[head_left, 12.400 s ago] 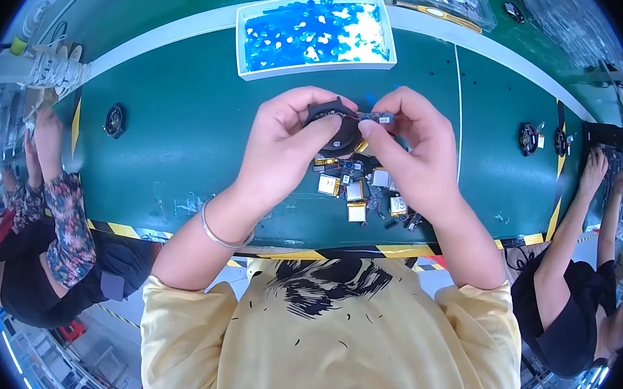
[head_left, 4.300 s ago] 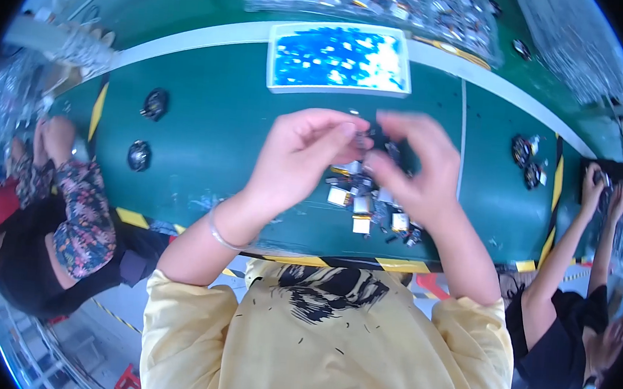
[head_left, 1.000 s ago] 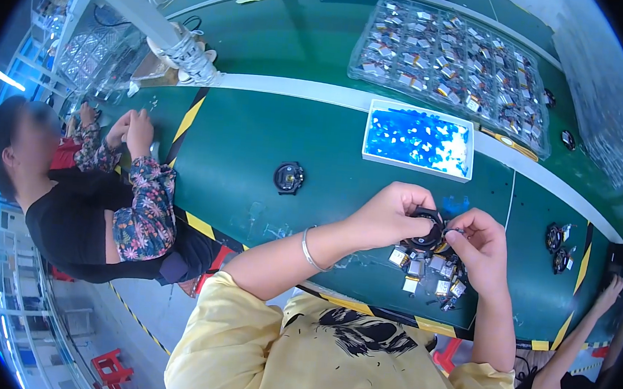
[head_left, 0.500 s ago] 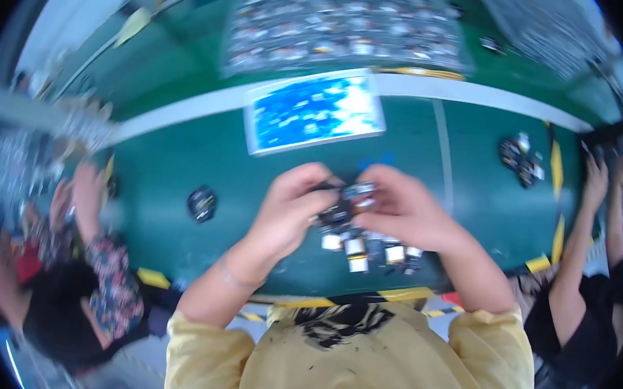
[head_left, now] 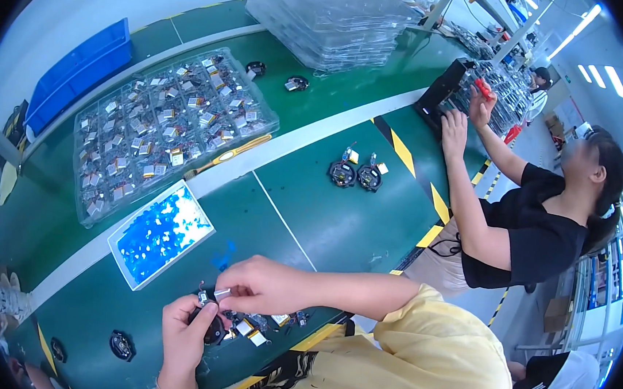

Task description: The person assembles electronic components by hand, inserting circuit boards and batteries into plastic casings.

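A black round housing (head_left: pixel 214 332) is gripped between the thumb and fingers of my left hand (head_left: pixel 182 336). My right hand (head_left: pixel 269 286) meets it from above, its fingertips pinching a small silvery flat piece (head_left: pixel 222 294) at the housing's upper edge. Thin wires stand up beside that piece; my fingers hide part of the housing. Under and beside my right hand lie several small silver-white battery packs (head_left: pixel 258 337) with dark parts among them. Left of my left hand, another black round housing (head_left: pixel 122 345) rests on the green tabletop (head_left: pixel 272 228).
Beyond my hands is a white box (head_left: pixel 129 277) of blue and white bits. Farther back are a clear tray (head_left: pixel 78 150) of wired parts, a yellow tool (head_left: pixel 234 153), a blue bin (head_left: pixel 79 77) and stacked clear trays (head_left: pixel 332 28). Two housings (head_left: pixel 342 173) lie near a co-worker (head_left: pixel 535 230) at right.
The head view has swung right and tilted, so my hands now appear lower left and the right-hand co-worker shows fully. Both hands stay together at the black housing; the picture is sharper.
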The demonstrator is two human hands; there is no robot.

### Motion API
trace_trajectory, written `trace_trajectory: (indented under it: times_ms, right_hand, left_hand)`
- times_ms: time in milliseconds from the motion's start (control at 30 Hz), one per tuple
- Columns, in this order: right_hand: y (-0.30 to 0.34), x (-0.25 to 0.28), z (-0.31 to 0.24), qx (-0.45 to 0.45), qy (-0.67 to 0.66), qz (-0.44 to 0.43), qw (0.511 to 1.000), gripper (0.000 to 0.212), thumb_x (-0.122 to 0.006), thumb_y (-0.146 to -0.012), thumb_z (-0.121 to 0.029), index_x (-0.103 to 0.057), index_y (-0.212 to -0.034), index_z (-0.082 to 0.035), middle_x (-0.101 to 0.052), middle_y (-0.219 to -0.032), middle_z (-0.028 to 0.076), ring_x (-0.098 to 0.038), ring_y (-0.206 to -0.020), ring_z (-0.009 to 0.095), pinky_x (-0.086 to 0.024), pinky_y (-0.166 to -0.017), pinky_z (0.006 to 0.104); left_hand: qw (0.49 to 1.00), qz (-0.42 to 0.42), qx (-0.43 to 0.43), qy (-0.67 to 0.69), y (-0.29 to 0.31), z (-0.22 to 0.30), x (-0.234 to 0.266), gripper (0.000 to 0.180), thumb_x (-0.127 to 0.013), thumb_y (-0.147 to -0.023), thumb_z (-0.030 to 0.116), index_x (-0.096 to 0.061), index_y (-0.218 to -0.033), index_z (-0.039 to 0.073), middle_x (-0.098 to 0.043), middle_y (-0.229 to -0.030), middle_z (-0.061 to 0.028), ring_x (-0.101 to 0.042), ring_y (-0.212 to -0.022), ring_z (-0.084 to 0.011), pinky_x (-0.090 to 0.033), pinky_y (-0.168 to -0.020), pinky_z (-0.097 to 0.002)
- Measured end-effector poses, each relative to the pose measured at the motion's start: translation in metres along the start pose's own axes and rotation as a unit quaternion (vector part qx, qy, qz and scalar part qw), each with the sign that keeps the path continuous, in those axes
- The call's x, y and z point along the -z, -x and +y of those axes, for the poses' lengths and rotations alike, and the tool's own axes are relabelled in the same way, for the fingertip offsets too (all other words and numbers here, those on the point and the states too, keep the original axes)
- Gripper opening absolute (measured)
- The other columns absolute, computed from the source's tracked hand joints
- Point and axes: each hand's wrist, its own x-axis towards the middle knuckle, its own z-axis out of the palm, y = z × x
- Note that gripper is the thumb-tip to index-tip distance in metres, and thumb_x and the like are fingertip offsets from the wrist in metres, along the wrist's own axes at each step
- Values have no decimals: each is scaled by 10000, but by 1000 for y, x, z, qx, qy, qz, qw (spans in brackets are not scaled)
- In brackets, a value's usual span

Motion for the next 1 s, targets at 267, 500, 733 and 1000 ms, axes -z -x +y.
trace_trajectory:
  times_ms: [267, 500, 733, 1000]
  right_hand:
    - [-13, -6, 33, -174, -360, -50, 915, 143, -603, -944, -154, -598, -1003, -23, -666, -823, 65, -648, -702, 102, -552, -605, 239]
    - [-19, 2, 34, -144, -403, 10, 904, 155, -592, -924, -115, -622, -1018, 3, -641, -1103, 133, -655, -925, 184, -555, -797, 309]
    - [-19, 2, 31, -44, -413, 15, 910, 169, -573, -914, -27, -654, -1038, 55, -657, -1088, 109, -639, -959, 164, -518, -852, 297]
    - [-13, -4, 21, -50, -306, 15, 951, 224, -635, -818, 102, -620, -1024, 14, -666, -998, 68, -633, -939, 122, -509, -847, 256]
  left_hand:
    - [997, 39, -23, -57, -3, 5, -7, 168, -559, -923, 88, -656, -828, -13, -653, -771, -39, -589, -737, -88, -443, -659, -231]
    - [996, 11, -16, 90, -19, -8, 4, 235, -527, -935, 156, -672, -975, -26, -676, -907, -80, -613, -839, -129, -461, -766, -256]
    - [990, -24, -17, 137, -11, -4, 12, 271, -512, -956, 207, -653, -1023, -15, -674, -928, -115, -651, -862, -172, -514, -771, -284]
    - [998, 3, -68, -14, -10, -8, 11, 168, -628, -928, 126, -686, -961, -27, -675, -837, -37, -579, -762, -56, -455, -672, -202]
